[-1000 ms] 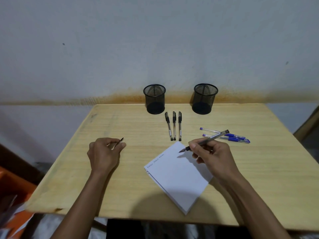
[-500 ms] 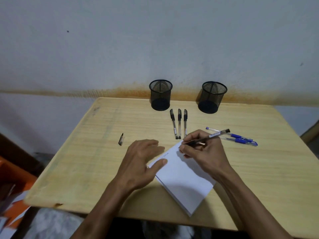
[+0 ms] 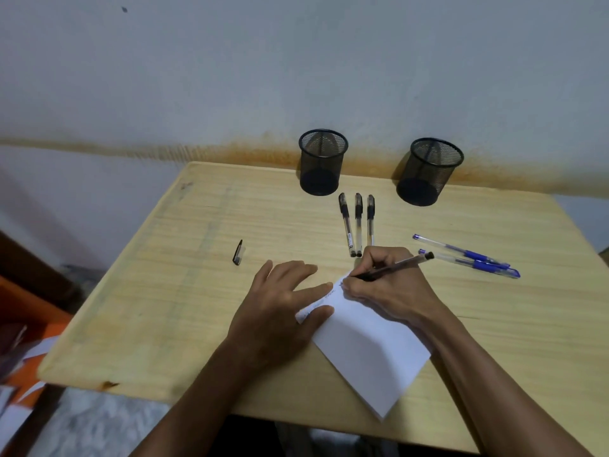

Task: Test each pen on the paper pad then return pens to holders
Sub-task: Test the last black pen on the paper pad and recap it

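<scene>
Pen in use (image 3: 393, 267): dark barrel, uncapped, slanted, its tip on the far corner of the paper pad (image 3: 365, 347); grasped between curled fingers of the right hand (image 3: 392, 288).
Paper pad: white, lying askew near the front edge of the table (image 3: 184, 291); faint writing along its far-left edge.
Left hand (image 3: 280, 308): released, fingers straight and spread, pressing flat on the pad's left corner, just beside the right hand.
Pen cap (image 3: 238, 252): black, lying alone on the table, left of both hands.
Three black pens (image 3: 357, 224): capped, side by side, just beyond the right hand.
Two blue pens (image 3: 468, 257): lying right of the right hand, near each other.
Left holder (image 3: 323, 161) and right holder (image 3: 428, 171): black mesh cups, upright at the table's far edge.
Table: pale wood grain, set against a grey-white wall (image 3: 296, 61) with an orange-brown stain band at table height.
</scene>
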A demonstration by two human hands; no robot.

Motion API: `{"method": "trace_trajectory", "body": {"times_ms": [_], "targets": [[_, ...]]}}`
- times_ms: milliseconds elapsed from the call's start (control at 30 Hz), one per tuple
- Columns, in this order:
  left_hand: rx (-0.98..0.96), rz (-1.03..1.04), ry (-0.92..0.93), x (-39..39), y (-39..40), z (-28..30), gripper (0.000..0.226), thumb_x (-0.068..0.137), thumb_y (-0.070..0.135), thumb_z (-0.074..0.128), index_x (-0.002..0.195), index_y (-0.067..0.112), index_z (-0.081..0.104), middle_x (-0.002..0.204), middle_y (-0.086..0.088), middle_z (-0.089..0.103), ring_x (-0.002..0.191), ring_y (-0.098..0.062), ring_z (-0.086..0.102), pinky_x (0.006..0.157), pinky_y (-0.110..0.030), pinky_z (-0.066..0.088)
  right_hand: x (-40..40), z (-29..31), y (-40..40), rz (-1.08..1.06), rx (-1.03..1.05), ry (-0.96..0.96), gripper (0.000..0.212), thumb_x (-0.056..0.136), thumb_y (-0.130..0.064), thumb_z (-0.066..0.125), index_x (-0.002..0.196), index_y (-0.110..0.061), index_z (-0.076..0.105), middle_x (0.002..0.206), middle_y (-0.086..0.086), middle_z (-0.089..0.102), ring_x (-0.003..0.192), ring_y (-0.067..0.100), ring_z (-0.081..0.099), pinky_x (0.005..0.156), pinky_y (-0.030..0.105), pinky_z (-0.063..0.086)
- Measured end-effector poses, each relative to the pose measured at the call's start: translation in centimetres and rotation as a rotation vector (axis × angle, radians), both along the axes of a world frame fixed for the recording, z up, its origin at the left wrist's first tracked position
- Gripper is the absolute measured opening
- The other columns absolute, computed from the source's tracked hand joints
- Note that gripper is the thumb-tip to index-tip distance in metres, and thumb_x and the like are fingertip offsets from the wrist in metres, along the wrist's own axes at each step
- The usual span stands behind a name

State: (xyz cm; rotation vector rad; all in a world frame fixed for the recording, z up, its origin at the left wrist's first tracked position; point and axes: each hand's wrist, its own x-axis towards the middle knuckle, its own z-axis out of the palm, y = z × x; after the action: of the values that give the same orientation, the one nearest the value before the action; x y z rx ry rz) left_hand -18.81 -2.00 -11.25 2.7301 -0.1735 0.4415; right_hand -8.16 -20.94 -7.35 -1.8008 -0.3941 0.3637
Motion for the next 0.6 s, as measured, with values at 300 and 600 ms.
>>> {"method": "trace_trajectory", "body": {"times_ms": [300,600], "targets": [[-0.026,0.005,0.028,0.19,0.18,0.06,0.034,0.092,0.053,0.056,0.116,0.036,0.071,0.134,0.002,0.061,0.128,-0.022,0.052,0.11,-0.056,0.035,0.37,-0.57,0.44,0.021,0.011,-0.015,0.016,0.073,0.013,0.076,0.066,0.008,0.063,0.062,0.028,0.068,0.053,0.032,0.062,0.054,0.042,0.051],[-0.029,-0.001,0.044,0.16,0.22,0.09,0.038,0.092,0.054,0.052,0.119,0.034,0.07,0.135,0.002,0.06,0.13,-0.022,0.051,0.111,-0.058,0.034,0.39,-0.26,0.6,0.019,0.0,-0.013,0.017,0.069,0.014,0.075,0.064,0.007,0.06,0.062,0.027,0.068,0.051,0.03,0.06,0.051,0.039,0.049]]}}
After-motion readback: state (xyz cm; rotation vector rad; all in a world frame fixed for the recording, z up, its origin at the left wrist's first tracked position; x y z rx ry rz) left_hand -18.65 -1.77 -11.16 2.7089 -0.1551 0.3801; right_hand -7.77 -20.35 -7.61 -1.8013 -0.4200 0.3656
